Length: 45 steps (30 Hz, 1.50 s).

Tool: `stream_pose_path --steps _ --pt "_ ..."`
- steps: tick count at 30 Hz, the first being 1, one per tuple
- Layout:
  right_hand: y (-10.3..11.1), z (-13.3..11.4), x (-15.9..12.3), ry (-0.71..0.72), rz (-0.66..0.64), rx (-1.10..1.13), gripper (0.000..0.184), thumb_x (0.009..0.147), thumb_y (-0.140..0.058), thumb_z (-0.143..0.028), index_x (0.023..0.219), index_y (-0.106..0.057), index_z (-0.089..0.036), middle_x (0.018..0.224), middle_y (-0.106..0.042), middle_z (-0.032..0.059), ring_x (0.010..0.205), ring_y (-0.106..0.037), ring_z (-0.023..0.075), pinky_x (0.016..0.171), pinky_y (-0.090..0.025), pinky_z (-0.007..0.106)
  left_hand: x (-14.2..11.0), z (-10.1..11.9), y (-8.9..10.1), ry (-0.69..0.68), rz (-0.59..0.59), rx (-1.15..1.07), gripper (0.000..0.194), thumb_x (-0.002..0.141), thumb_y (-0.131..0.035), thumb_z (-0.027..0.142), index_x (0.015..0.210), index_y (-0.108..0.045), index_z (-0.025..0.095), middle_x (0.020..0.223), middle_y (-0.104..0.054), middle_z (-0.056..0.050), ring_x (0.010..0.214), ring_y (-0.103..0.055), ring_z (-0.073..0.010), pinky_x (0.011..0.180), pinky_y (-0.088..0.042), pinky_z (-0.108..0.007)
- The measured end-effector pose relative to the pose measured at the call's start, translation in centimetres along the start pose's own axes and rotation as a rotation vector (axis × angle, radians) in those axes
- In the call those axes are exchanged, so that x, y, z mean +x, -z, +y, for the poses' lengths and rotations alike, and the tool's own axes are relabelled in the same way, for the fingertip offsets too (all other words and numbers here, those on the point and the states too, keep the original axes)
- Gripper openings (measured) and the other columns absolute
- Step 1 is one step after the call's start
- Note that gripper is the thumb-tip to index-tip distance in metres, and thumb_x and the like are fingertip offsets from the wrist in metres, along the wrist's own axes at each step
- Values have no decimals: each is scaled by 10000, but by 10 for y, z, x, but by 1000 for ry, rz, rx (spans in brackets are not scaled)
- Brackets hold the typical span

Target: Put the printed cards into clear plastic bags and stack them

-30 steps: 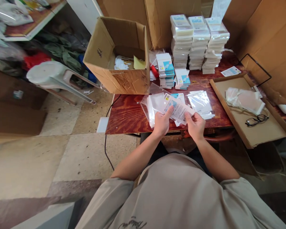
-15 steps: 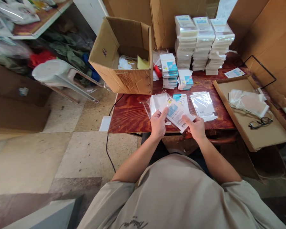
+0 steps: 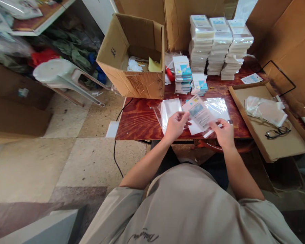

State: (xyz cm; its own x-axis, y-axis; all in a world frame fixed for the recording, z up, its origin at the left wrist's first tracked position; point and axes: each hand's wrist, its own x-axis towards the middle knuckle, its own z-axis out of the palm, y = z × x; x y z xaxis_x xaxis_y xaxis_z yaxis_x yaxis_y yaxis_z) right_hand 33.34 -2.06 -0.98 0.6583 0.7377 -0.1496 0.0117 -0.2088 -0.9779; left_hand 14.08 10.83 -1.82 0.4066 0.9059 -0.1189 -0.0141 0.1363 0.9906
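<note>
A printed card in a clear plastic sleeve is tilted above the table's front edge. My right hand pinches its lower right corner. My left hand is at the card's left edge, fingers loosely bent and apart, not visibly gripping it. Beside the left hand lies a pile of clear plastic sleeves. Beyond the right hand, partly covered by the held card, rests a pile of shiny sleeved cards. Loose white and blue cards under the held one are mostly hidden.
An open cardboard box stands at the table's left. Behind are stacks of blue-and-white cards and tall stacks of sleeved cards. A shallow cardboard tray on the right holds plastic sleeves and eyeglasses.
The sleeved card has moved right, toward the shiny pile, with my right hand. My left hand has shifted slightly right and its fingers have loosened from the card.
</note>
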Motion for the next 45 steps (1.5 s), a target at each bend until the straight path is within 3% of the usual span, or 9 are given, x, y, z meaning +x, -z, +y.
stream_pose_path --steps 4,11,13,18,24,29,34,40,45 --pt "30 13 33 59 375 -215 367 740 -856 -507 799 -642 -214 727 -712 44 621 -650 224 602 -566 363 26 -3 36 -77 329 643 535 871 -839 453 1268 -666 138 1364 -664 -256 1386 -581 -456 1223 -396 -587" --pt "26 36 42 314 652 -890 501 833 -805 -392 1230 -664 -121 1332 -673 265 1272 -600 439 1074 -473 630 47 1 63 223 277 1028 585 861 -840 493 1283 -634 144 1348 -697 -230 1309 -645 -408 1111 -474 -475" --pt "15 27 32 558 430 -902 464 916 -746 -393 1287 -661 -127 1353 -669 248 1285 -591 415 1086 -469 599 49 4 68 236 237 1065 428 890 -815 471 1160 -694 160 1236 -752 -194 1205 -700 -382 1020 -508 -439" --pt "-16 -6 14 1007 -531 -1071 306 964 -780 -322 1217 -738 -155 1315 -735 150 1251 -622 351 1067 -501 496 47 13 79 211 215 1170 273 978 -697 430 994 -776 170 1101 -792 -204 1093 -742 -403 898 -517 -441" --pt "-19 -23 7 1032 -723 -1297 183 1042 -578 -97 1155 -722 -89 1196 -746 155 1117 -673 285 971 -519 390 24 8 82 -44 342 934 283 1040 -557 317 921 -768 170 1015 -793 -184 1001 -760 -343 893 -542 -444" --pt "-16 -23 -3 975 -644 -1374 210 1040 -516 -59 1048 -718 -117 1036 -755 128 968 -685 250 765 -457 344 23 -14 75 -10 370 211 198 945 -701 366 949 -717 168 853 -772 -98 729 -742 -222 727 -575 -335" --pt "-16 -17 -8 1052 -543 -1299 240 1032 -528 -63 908 -718 -140 906 -760 101 873 -679 219 707 -392 325 33 -22 75 -273 539 698 212 1008 -685 385 904 -662 202 913 -766 -120 918 -746 -276 881 -527 -369" --pt "-3 -11 -4 1058 -495 -1057 327 1062 -604 -355 786 -681 -197 779 -737 70 730 -666 203 631 -341 320 40 -24 80 -250 226 604 62 1058 -595 266 1097 -598 219 1126 -786 -128 910 -767 -234 811 -520 -303" --pt "-36 -36 1 532 104 -284 258 930 -688 -502 868 -659 -253 722 -670 58 662 -661 254 577 -480 356 51 -34 78 -126 146 101 139 1098 -526 350 1105 -447 236 1081 -758 -81 757 -783 -173 709 -581 -271"
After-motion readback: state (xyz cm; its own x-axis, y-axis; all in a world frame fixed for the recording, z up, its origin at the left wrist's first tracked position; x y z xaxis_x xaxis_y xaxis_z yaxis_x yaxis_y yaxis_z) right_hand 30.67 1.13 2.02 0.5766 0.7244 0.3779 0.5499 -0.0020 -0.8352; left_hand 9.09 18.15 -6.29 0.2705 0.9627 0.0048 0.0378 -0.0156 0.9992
